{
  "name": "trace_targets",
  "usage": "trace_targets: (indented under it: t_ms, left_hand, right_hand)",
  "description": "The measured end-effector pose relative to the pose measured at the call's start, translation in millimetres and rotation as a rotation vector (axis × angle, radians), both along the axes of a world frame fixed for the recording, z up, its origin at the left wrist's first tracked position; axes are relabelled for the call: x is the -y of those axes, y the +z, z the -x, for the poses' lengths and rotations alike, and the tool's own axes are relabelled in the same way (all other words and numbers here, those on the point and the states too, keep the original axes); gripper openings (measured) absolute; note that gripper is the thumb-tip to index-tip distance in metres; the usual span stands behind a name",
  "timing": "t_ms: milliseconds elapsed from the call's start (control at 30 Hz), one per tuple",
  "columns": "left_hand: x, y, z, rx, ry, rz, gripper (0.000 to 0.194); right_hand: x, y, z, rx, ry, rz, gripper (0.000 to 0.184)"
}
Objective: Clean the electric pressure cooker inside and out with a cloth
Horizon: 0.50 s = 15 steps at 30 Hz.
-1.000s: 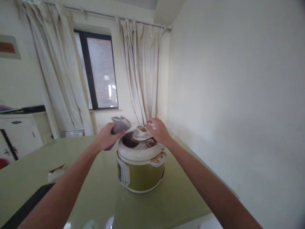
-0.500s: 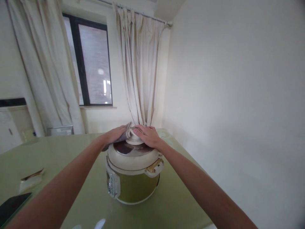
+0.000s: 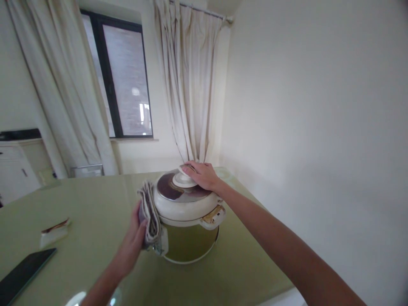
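Observation:
An electric pressure cooker (image 3: pixel 191 242) with a white rim and a shiny metal lid top stands on the green table. My right hand (image 3: pixel 204 175) is closed over the white lid knob (image 3: pixel 184 179) on top. In my left hand (image 3: pixel 135 231) is a folded grey cloth (image 3: pixel 149 214), gripped between thumb and fingers. The cloth is at the cooker's left side, in front of most of the control panel (image 3: pixel 162 244). A brown-stained side handle (image 3: pixel 213 216) sticks out at the cooker's right front.
The glossy green table (image 3: pixel 105 212) reaches back toward the window wall. A dark flat device (image 3: pixel 25 272) lies at its left front, with a small whitish packet (image 3: pixel 54 233) behind it. A white wall (image 3: pixel 312 140) rises along the right side.
My left hand has moved the cloth from beside the lid knob down to the cooker's left side. My right hand stays on the knob. The view has shifted slightly.

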<state>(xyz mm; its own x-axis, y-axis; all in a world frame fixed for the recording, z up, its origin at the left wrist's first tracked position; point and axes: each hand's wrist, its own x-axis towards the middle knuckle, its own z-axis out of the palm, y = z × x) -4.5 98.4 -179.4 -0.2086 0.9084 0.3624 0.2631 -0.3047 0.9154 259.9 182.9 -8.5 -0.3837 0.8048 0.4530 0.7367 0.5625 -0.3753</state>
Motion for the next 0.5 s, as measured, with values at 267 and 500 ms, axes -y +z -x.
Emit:
trace_targets:
  t_ms: [267,500]
  left_hand:
    - [45.4,-74.2,-33.0,-0.206,0.132,-0.235,0.077]
    - [-14.6,20.4,-19.9,-0.024,0.032,-0.468,0.070]
  right_hand:
    - [-2.6,-2.3,-0.9,0.024,0.004,-0.013,0.057]
    - [-1.9,-2.4,-0.3,0.022,-0.012,-0.028,0.056]
